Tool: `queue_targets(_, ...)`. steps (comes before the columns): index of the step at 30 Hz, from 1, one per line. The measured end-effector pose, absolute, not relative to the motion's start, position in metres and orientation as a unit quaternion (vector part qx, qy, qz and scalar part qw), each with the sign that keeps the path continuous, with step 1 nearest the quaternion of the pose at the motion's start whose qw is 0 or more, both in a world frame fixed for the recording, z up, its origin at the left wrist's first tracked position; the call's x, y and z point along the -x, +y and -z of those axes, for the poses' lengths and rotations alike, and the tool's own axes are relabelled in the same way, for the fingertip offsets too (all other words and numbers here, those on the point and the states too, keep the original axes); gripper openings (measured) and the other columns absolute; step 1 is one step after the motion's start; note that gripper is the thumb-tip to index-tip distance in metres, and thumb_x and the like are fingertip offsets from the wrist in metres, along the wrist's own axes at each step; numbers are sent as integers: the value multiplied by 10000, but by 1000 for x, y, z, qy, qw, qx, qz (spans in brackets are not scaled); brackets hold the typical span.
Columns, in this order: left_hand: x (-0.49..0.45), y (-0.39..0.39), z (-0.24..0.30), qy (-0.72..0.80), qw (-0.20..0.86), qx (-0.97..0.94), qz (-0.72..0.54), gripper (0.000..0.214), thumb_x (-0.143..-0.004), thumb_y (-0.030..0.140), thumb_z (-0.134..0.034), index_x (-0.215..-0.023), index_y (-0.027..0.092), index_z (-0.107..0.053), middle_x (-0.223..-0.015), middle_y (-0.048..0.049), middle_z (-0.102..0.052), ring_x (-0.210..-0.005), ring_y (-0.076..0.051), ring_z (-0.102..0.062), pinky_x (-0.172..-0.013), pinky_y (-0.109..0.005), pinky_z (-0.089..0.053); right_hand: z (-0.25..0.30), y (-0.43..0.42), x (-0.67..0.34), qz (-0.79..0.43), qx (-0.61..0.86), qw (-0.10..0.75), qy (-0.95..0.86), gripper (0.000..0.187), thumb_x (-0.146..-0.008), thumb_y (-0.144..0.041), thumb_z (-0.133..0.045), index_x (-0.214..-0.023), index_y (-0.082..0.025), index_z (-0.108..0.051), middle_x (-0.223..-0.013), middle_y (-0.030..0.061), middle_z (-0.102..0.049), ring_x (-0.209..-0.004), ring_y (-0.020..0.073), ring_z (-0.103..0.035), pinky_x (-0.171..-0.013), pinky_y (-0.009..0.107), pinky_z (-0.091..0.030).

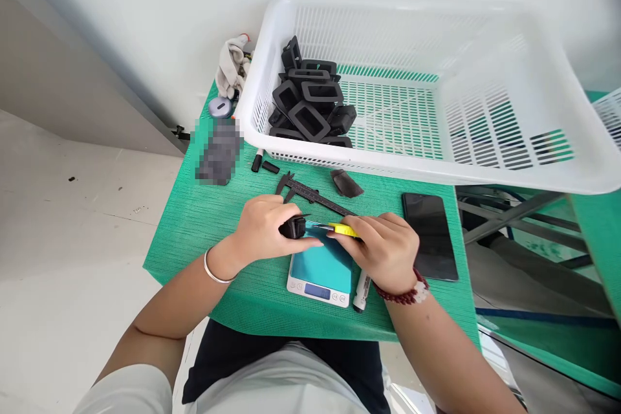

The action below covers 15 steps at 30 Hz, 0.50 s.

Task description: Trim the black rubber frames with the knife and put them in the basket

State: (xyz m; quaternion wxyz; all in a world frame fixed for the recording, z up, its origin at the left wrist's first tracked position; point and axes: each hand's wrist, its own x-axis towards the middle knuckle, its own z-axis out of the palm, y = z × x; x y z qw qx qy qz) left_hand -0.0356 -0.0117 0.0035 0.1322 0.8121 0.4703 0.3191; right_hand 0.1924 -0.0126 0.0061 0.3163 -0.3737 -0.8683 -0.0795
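My left hand [264, 226] is closed around a small black plastic part [293, 227], mostly hidden by the fingers. In my right hand [388, 249] is a yellow utility knife [345, 229], its blade pointing left at the part; whether blade and part touch I cannot tell. Both hands are above a small digital scale [320, 272] with a teal top and a display at its near edge. Just beyond the hands lies a black caliper [313, 195]. A white marker [361, 291] rests between the scale and my right wrist.
A large white plastic basket [412, 171] stands at the back, with several black frame-like parts [310, 119] heaped at its left. A dark scrap [346, 183] lies before it. At right is a black phone or tablet [431, 236]; at far left are gloves [231, 68] and a round tin [220, 107].
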Motion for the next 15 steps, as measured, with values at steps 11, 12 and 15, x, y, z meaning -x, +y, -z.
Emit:
queue_targets(11,35,-10,-7,470,167,-811,-305,448,-651,614,-697,-646,177,-599,-543,-22,-554,-524,-141,-478,-521,-280,-326,-2,-11,-195,69,362,321,-872,212,-850,-364,-653,-805,-164,-599,-620,5,-679,-520,105,-568,-550,273,-326)
queue_targets(12,35,-10,-7,467,172,-813,-303,453,-655,618,-691,-646,175,-599,-545,-24,-558,-526,-143,-484,-524,-281,-332,-1,-11,-195,62,351,321,-878,196,-856,-347,-647,-811,-163,-597,-627,2,-681,-525,102,-573,-553,269,-331)
queue_targets(15,35,-11,-7,457,183,-819,-295,458,-656,623,-686,-649,172,-604,-547,-27,-564,-522,-143,-492,-522,-280,-341,-1,-9,-196,63,342,315,-883,172,-862,-324,-641,-820,-164,-596,-639,-3,-686,-534,99,-584,-556,265,-338)
